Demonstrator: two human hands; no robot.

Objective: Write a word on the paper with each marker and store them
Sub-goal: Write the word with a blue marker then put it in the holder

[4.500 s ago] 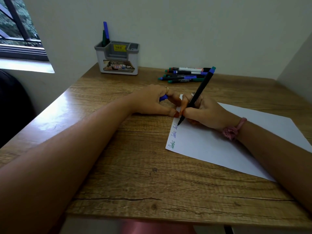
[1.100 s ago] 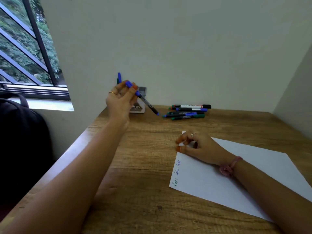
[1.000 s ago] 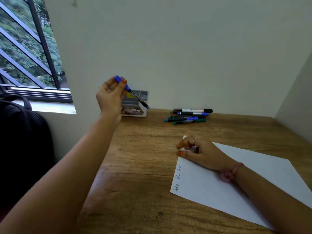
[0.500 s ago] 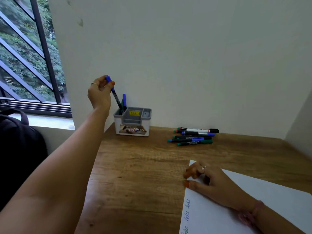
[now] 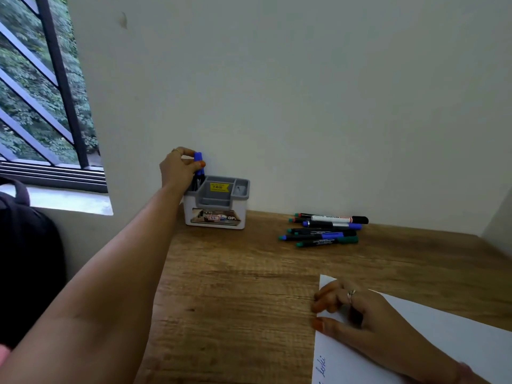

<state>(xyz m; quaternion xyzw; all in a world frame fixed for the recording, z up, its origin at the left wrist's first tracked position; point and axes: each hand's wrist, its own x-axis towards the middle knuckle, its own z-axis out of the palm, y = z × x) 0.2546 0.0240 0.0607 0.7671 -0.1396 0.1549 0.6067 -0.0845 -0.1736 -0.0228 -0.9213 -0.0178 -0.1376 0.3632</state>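
Note:
My left hand (image 5: 178, 169) reaches to the back left of the desk and pinches the blue cap of a blue marker (image 5: 198, 162). The marker stands nearly upright with its lower end inside the left compartment of the grey and white pen holder (image 5: 216, 202), beside other markers whose tops are hidden by my fingers. My right hand (image 5: 357, 314) rests flat on the top left corner of the white paper (image 5: 443, 345), holding nothing. Handwritten words run along the paper's left edge. A pile of several markers (image 5: 324, 230) lies by the wall.
The wooden desk (image 5: 235, 286) meets a cream wall at the back and a side wall at the right. A barred window (image 5: 41, 92) is at the upper left, and a dark bag (image 5: 25, 259) sits left of the desk.
My left hand carried the blue marker from above the desk to the holder and lowered its end into the left compartment. The view tilted up. My right hand stayed on the paper.

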